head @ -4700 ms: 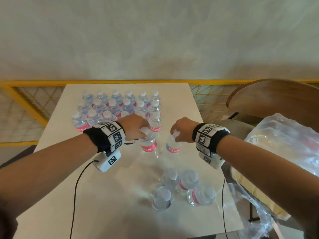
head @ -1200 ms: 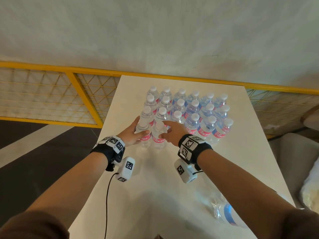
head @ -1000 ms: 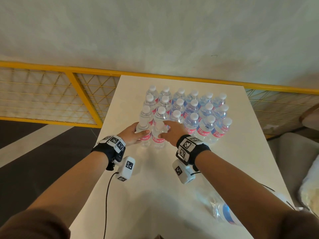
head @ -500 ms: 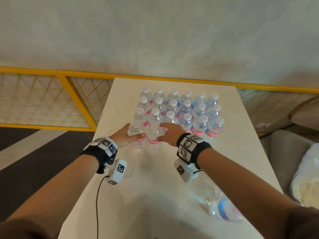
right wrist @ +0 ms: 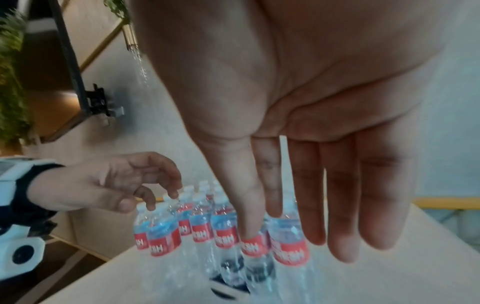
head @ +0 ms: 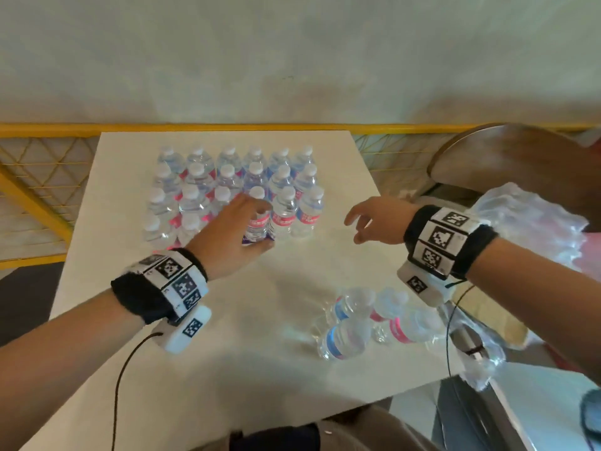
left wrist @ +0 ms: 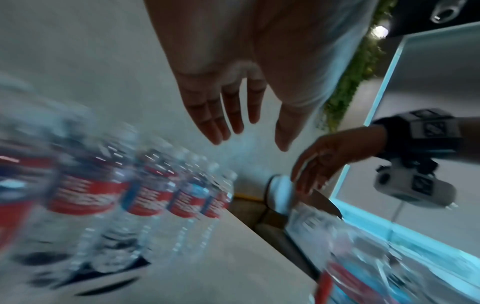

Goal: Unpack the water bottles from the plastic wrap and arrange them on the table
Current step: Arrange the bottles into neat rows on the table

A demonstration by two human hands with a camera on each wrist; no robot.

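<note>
Head view, centre of frame: white rectangular table (head: 227,336) with a tight block of upright clear plastic water bottles with white caps and red or blue labels (head: 234,187) in its upper middle part. Left hand (head: 227,236) sits at the block's near edge, lower middle of the block; in the left wrist view its fingers (left wrist: 207,115) are straight and close together, thumb apart, gripping nothing. Whether it touches a bottle, cannot tell. Right hand (head: 380,222) hangs over bare tabletop right of the block, apart from it, fingers loosely extended, slightly parted, empty. Lower right of the frame: a small cluster of loose clear water bottles (head: 367,323), blurred, near the table's right edge. Right edge of frame: crumpled clear plastic wrap (head: 533,229), off the table, beside a brown wooden chair back (head: 514,157).
</note>
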